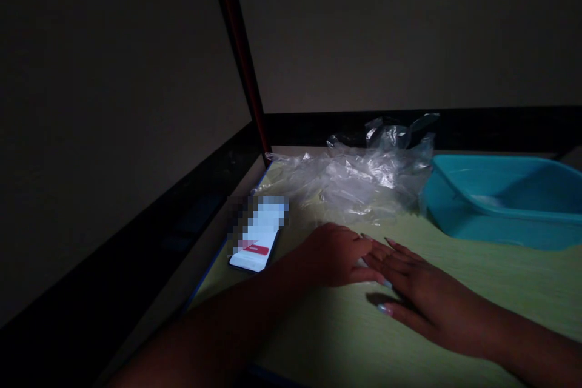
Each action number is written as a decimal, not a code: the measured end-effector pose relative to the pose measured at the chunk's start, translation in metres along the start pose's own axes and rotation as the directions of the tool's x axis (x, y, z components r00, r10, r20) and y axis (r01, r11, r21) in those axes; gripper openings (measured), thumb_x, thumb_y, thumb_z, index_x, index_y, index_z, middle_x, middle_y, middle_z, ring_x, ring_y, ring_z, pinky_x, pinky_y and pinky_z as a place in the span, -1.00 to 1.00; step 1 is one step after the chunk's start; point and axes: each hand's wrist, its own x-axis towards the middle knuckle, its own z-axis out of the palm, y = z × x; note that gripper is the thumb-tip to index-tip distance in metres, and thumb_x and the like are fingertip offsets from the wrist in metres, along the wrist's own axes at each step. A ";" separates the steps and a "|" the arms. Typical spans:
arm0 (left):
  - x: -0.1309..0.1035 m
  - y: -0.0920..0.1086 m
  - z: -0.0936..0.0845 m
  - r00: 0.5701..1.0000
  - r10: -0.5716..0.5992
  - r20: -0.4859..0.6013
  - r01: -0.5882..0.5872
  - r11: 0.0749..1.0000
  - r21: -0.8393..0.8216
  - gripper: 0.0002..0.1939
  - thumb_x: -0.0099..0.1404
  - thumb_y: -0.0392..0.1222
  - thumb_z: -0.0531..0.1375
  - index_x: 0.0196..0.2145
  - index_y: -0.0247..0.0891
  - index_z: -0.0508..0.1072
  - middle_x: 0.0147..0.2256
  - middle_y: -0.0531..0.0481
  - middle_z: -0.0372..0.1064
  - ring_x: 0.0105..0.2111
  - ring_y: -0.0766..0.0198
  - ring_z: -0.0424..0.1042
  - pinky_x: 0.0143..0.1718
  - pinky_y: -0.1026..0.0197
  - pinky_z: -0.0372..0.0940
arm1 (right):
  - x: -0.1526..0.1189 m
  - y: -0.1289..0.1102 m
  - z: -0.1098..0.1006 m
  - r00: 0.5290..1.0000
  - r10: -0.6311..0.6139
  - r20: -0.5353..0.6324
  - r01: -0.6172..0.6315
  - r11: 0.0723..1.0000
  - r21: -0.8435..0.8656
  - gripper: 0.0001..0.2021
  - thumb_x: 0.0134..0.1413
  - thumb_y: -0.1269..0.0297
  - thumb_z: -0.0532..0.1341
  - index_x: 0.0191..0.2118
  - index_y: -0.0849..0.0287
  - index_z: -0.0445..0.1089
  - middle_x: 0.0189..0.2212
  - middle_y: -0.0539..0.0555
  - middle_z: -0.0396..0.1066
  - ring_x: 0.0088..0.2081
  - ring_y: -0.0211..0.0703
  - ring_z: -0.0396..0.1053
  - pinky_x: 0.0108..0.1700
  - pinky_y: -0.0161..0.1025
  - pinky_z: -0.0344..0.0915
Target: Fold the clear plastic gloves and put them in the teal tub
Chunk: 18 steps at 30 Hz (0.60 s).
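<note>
My left hand (339, 256) reaches in over the middle of the table, its fingers bent and pressed together, with the thumb pointing right. A small white spot shows between its thumb and fingers, too small to name. My right hand (421, 288) comes from the right with its fingers stretched out and touching the left hand's fingertips. Its thumb stands apart, near the tabletop, and pale, shiny nails are visible. Part of the left fingers is hidden where the two hands meet. Just behind the hands lies a crumpled heap of clear plastic bags (359, 179).
A lit phone (255, 248) lies left of my left forearm, near the blue-edged side of the pale green table (327, 339). At the right stands a turquoise plastic basin (464, 227). Dim walls (400, 30) with a dark lower band meet in a corner behind.
</note>
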 end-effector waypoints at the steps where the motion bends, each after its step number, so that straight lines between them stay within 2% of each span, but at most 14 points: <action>1: 0.000 0.001 0.000 1.000 0.002 0.011 -0.001 1.000 -0.014 -0.58 0.30 0.18 0.00 -0.25 -0.24 0.38 -0.35 -0.02 0.43 -0.32 0.20 0.40 -0.29 0.20 0.17 | 0.000 0.000 0.000 1.000 -0.008 -0.001 0.008 1.000 -0.001 -0.42 0.15 0.09 0.11 0.25 0.18 0.08 0.20 0.24 0.10 0.22 0.06 0.07 0.21 0.12 0.03; 4: -0.001 0.000 -0.001 0.999 -0.015 0.036 0.016 1.000 -0.019 -0.70 0.34 0.04 0.02 -0.23 -0.23 0.37 -0.31 -0.02 0.44 -0.31 0.21 0.41 -0.30 0.21 0.19 | 0.000 0.000 0.000 0.999 -0.028 -0.031 0.027 0.999 -0.020 -0.40 0.17 0.13 0.10 0.28 0.20 0.01 0.22 0.26 0.05 0.23 0.04 0.03 0.23 0.11 -0.01; 8: -0.001 -0.005 -0.003 1.000 0.006 -0.005 -0.006 1.000 0.015 -0.71 0.32 0.03 0.04 -0.24 -0.25 0.38 -0.31 -0.05 0.44 -0.28 0.17 0.40 -0.27 0.18 0.19 | -0.001 0.000 0.001 0.997 -0.032 -0.066 0.029 0.999 -0.041 -0.26 0.15 0.11 0.11 0.33 0.25 -0.23 0.27 0.30 -0.12 0.28 0.08 -0.13 0.24 0.16 -0.09; 10: -0.001 -0.008 -0.004 1.000 0.009 -0.024 -0.009 1.000 0.007 -0.67 0.30 0.07 0.05 -0.25 -0.25 0.39 -0.34 -0.04 0.44 -0.30 0.17 0.41 -0.28 0.19 0.19 | -0.002 0.000 0.002 0.999 -0.035 -0.035 0.034 0.999 -0.027 -0.19 0.12 0.05 0.12 0.34 0.25 -0.32 0.28 0.32 -0.14 0.28 0.10 -0.15 0.24 0.20 -0.16; 14: -0.002 -0.014 -0.002 0.999 0.003 0.049 0.000 0.997 -0.075 -0.46 0.11 0.32 0.11 -0.25 -0.23 0.40 -0.37 -0.02 0.44 -0.38 0.19 0.40 -0.35 0.21 0.18 | -0.002 -0.001 0.002 0.998 -0.038 0.049 0.038 0.999 -0.003 -0.17 0.12 0.01 0.11 0.34 0.22 -0.35 0.27 0.33 -0.13 0.28 0.11 -0.15 0.24 0.23 -0.26; 18: -0.002 -0.019 0.003 0.998 0.052 0.042 -0.049 0.996 -0.071 -0.35 0.04 0.41 0.10 -0.22 -0.24 0.41 -0.32 -0.05 0.44 -0.32 0.16 0.38 -0.28 0.18 0.17 | 0.001 -0.003 -0.001 1.000 -0.013 0.014 0.013 1.000 -0.013 -0.16 0.13 0.06 0.10 0.33 0.28 -0.42 0.27 0.37 -0.15 0.29 0.09 -0.16 0.24 0.21 -0.21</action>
